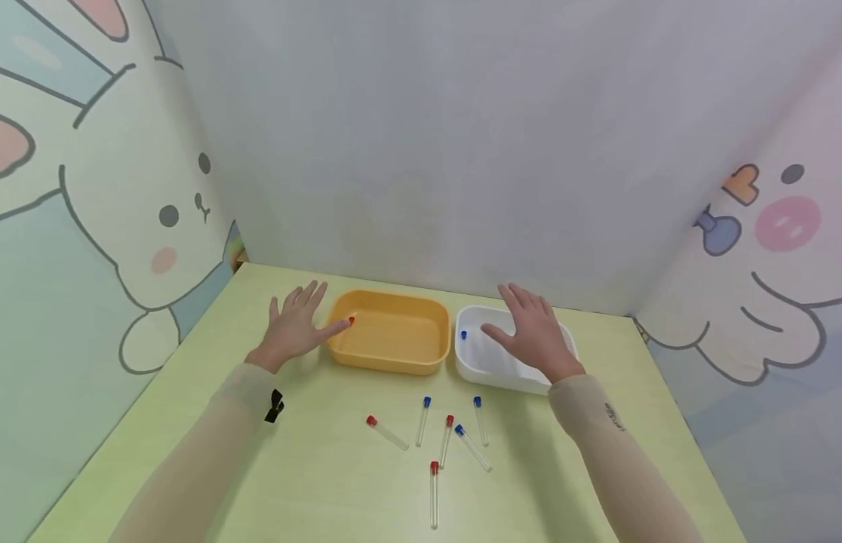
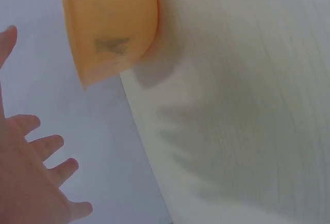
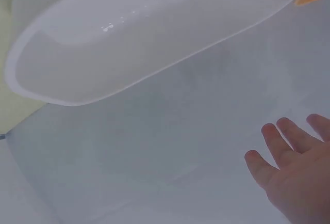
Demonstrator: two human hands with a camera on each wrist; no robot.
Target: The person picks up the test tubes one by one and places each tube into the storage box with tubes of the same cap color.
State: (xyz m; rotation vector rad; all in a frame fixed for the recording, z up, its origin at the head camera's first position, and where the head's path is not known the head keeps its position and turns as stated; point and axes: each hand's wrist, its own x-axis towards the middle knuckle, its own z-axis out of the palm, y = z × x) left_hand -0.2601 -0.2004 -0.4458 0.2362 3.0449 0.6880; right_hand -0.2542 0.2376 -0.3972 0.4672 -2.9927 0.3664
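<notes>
My left hand (image 1: 292, 328) is raised beside the left end of an orange tray (image 1: 390, 365), fingers spread and holding nothing. Inside that tray, near the thumb, shows a red cap (image 1: 351, 320) with part of a clear tube. Over the white tray (image 1: 492, 379) hovers my right hand (image 1: 535, 333), its fingers extended and nothing in them; a blue cap (image 1: 464, 335) shows at that tray's left side. On the table in front lie three red-capped test tubes (image 1: 434, 494) and three blue-capped test tubes (image 1: 480, 426), at various angles. The left wrist view shows the left fingers (image 2: 51, 145) apart from the tray.
The two trays stand side by side toward the back of the pale yellow-green table (image 1: 312, 467). A plain light curtain (image 1: 421, 151) rises behind the table's back edge. Cartoon-printed panels (image 1: 142, 249) flank both sides.
</notes>
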